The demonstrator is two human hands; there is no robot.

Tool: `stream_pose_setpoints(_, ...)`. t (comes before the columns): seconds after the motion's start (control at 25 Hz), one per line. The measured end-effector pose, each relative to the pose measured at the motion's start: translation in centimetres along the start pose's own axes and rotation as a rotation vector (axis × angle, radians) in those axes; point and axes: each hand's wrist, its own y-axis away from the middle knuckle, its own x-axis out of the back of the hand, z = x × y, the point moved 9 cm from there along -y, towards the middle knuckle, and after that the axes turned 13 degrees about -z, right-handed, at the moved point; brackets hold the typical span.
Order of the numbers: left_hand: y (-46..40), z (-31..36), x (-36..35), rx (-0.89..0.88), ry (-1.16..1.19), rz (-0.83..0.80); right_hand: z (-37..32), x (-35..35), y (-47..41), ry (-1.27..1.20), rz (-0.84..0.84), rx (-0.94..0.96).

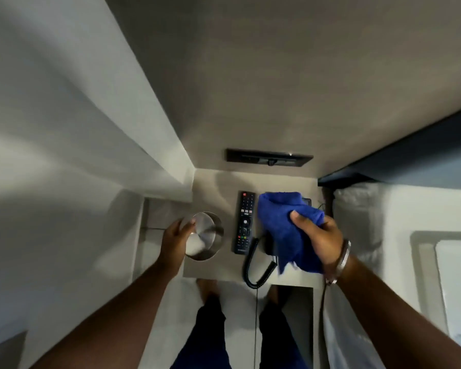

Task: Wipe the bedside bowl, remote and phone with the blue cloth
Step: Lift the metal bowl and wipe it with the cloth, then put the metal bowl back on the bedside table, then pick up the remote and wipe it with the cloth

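A round metal bowl [206, 235] sits at the left of the bedside table [213, 267]. My left hand [176, 237] grips its left rim. A black remote [244, 222] lies lengthwise just right of the bowl. My right hand [321, 239] is closed on a bunched blue cloth [285, 227], held above the black phone [268, 245]. The cloth hides most of the phone; only its handset end, a top corner and the coiled cord [253, 272] show.
A dark switch panel [269, 157] is set in the wall behind the table. A white wall stands close on the left. A bed with white pillows [357, 214] borders the table on the right. My legs stand at the table's front edge.
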Motion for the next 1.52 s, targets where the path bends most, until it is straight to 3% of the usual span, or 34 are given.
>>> stream_pose_setpoints(0.12, -4.5, -5.1, -0.3, -0.014, -0.116, 0.085, 1.3, 2.7, -0.2, 0.406, 0.104, 0.134)
stream_pose_setpoints(0.28, -8.9, -9.2, -1.7, -0.046, -0.294, 0.075, 1.5, 3.6, 1.0, 0.94, 0.163, 0.326)
stream_pose_setpoints(0.36, -10.1, -10.2, -1.9, -0.062, -0.35, 0.094, 1.3, 3.6, 1.4, 1.057, 0.211, 0.382)
stream_pose_setpoints(0.6, -11.3, -10.8, -0.5, -0.028, -0.526, 0.21, 1.4, 3.9, 1.6, 0.901, 0.228, 0.434)
stream_pose_setpoints(0.76, -10.9, -8.4, -0.9, 0.145, -0.928, 0.386, 2.1, 4.5, 1.9, 0.847, 0.209, 0.426)
stream_pose_setpoints(0.84, -11.3, -4.7, -4.4, 0.015, -1.152, 0.422, 2.3, 4.8, 2.1, 0.835, 0.205, 0.421)
stream_pose_setpoints(0.92, -13.4, -1.8, -10.0, -0.127, -1.379, 0.325, 2.8, 5.2, 2.2, 0.831, 0.2, 0.42)
stream_pose_setpoints(1.04, -17.8, -1.8, -16.2, 0.008, -1.573, 0.065, 3.9, 5.9, 2.0, 0.821, 0.208, 0.39)
stream_pose_setpoints(1.2, -20.0, -4.6, -18.3, 0.187, -1.324, -0.085, 4.1, 6.3, 2.1, 0.788, 0.241, 0.376)
stream_pose_setpoints(1.4, -17.2, -1.5, -21.5, -0.017, -0.644, -0.244, 1.9, 6.2, 4.1, 0.661, 0.346, 0.406)
stream_pose_setpoints(1.52, -12.4, 3.8, -20.8, 0.026, -0.169, -0.265, -1.3, 5.8, 6.2, 0.506, 0.354, 0.462)
